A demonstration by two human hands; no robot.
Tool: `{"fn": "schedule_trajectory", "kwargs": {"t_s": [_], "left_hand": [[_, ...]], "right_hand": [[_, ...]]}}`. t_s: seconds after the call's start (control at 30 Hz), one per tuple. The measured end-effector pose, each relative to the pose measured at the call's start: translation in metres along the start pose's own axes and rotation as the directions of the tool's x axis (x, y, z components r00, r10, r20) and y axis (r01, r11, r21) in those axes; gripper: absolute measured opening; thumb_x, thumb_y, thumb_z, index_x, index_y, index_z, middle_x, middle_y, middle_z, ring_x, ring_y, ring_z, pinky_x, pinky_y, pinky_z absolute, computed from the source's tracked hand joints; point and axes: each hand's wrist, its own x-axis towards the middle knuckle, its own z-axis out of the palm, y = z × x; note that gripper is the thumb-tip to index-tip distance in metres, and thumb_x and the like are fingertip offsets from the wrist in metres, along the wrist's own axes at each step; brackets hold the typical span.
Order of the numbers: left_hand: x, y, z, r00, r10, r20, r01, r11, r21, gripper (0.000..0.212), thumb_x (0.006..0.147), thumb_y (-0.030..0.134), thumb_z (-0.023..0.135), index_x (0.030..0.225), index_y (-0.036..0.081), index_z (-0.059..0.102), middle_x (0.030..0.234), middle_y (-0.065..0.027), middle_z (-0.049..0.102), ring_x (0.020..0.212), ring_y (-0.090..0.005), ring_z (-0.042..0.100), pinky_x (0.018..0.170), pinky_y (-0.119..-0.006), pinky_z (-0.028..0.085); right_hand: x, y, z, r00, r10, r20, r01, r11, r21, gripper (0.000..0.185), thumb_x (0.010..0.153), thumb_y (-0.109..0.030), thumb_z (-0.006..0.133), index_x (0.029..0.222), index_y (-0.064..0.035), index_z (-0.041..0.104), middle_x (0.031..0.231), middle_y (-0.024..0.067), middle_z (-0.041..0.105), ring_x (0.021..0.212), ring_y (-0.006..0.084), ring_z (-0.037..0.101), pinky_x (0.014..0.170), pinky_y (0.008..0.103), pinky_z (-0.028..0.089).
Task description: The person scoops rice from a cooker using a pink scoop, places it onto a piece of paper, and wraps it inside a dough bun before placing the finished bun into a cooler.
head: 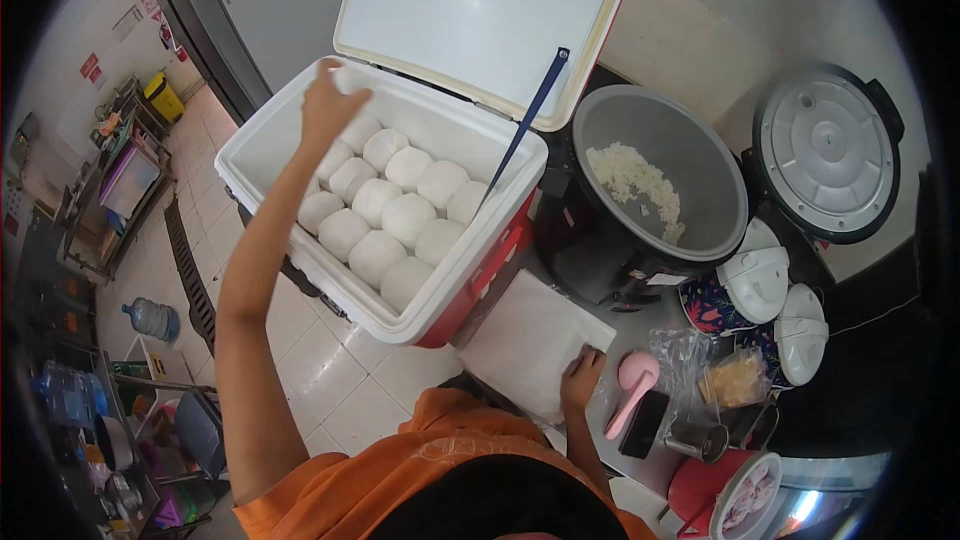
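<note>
An open red and white cooler box (486, 270) holds several rounded white paper-wrapped bundles (377, 202) in rows. My left hand (330, 109), fingers apart and empty, is over the cooler's far left part, near its rim. A stack of white paper sheets (525, 337) lies on the metal table to the right of the cooler. On its right edge rests my right hand (583, 375), fingers bent; whether it grips a sheet is not clear. Beyond the stack stands a large open rice cooker (660, 157) with cooked white rice (637, 184) along one side of its pot.
The cooler's lid (480, 7) stands open behind it. Right of the stack lie a pink rice paddle (634, 390), a black phone (645, 424), a plastic bag and a metal cup (697, 441). Small patterned rice cookers (739, 285) and a red bucket (690, 484) stand farther right.
</note>
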Motion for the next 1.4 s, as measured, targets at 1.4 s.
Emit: {"fn": "schedule_trajectory", "kwargs": {"t_s": [1.4], "left_hand": [[-0.276,0.162,-0.025,0.215,0.862,0.459,0.246,0.407,-0.88,0.021,0.093,0.013,0.057,0.111,0.006,0.066,0.106,-0.0114,0.066,0.101,-0.0265,0.061,0.09,-0.037,0.046]], "right_hand": [[0.004,0.044,-0.078,0.918,0.276,-0.284,-0.342,0.915,-0.216,0.064,0.08,-0.003,0.061,0.139,0.0019,0.034,0.129,0.0252,0.042,0.117,0.0422,0.045,0.098,0.0432,0.039]]}}
